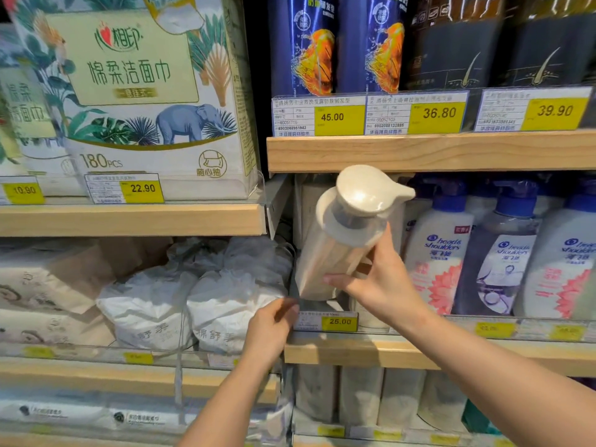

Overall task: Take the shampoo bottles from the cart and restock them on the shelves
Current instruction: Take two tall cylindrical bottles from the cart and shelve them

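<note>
step: shelving | right hand (383,282) is gripping beige pump bottle (342,243), tilted, at middle shelf (419,353) mouth left of Head & Shoulders bottles (435,253) | left hand (271,330) is touching shelf edge, fingers relaxed | next: likely uprighting, sliding back

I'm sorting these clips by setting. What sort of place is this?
Most likely a supermarket's personal-care aisle. Wooden shelves carry yellow price tags, with rows of Head & Shoulders bottles and boxed facial tissues. The right hand holds a cream pump bottle at the shelf.
</note>
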The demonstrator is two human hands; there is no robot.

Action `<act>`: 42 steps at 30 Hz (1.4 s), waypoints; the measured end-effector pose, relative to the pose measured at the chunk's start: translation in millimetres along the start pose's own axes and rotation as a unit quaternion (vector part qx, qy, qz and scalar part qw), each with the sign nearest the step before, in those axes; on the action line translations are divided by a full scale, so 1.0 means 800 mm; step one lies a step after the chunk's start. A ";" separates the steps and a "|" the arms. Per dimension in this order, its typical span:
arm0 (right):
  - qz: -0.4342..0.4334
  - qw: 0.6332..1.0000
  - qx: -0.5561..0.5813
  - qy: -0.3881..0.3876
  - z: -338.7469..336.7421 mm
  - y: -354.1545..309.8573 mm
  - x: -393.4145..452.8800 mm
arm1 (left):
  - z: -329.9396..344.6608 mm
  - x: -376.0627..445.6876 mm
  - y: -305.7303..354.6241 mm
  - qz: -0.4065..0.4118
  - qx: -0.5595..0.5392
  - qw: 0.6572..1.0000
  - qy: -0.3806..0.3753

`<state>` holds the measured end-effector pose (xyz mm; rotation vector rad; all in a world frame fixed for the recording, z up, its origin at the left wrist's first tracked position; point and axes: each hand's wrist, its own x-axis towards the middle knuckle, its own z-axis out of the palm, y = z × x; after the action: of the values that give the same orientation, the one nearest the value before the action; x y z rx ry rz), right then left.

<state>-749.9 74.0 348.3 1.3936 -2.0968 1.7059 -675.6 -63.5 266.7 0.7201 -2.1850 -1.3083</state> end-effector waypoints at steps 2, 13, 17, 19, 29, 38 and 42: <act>-0.002 1.000 0.001 -0.002 0.003 0.003 0.004 | 0.001 -0.002 -0.001 0.001 0.000 1.000 0.000; 0.023 0.999 -0.035 -0.017 0.013 0.006 0.009 | 0.000 0.000 -0.004 -0.026 -0.065 0.997 0.022; 0.049 0.998 -0.042 -0.013 0.015 0.008 0.008 | -0.002 -0.004 0.002 -0.032 -0.066 0.997 0.013; 0.066 0.997 -0.047 -0.009 0.015 0.010 0.009 | -0.003 -0.005 0.004 -0.025 -0.066 0.997 0.008; 0.165 0.973 -0.156 -0.052 0.020 0.005 0.032 | -0.008 0.009 0.025 0.053 -0.079 0.994 -0.045; 0.221 0.959 -0.143 -0.103 0.013 -0.001 0.043 | 0.004 0.043 0.050 0.054 -0.071 0.991 -0.098; 0.094 0.986 -0.115 -0.080 0.002 0.004 0.026 | 0.005 0.050 0.047 0.055 -0.069 0.993 -0.076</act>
<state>-763.1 60.5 357.7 1.3428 -2.4908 1.3915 -714.9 -71.8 304.1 0.4531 -2.1895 -1.4819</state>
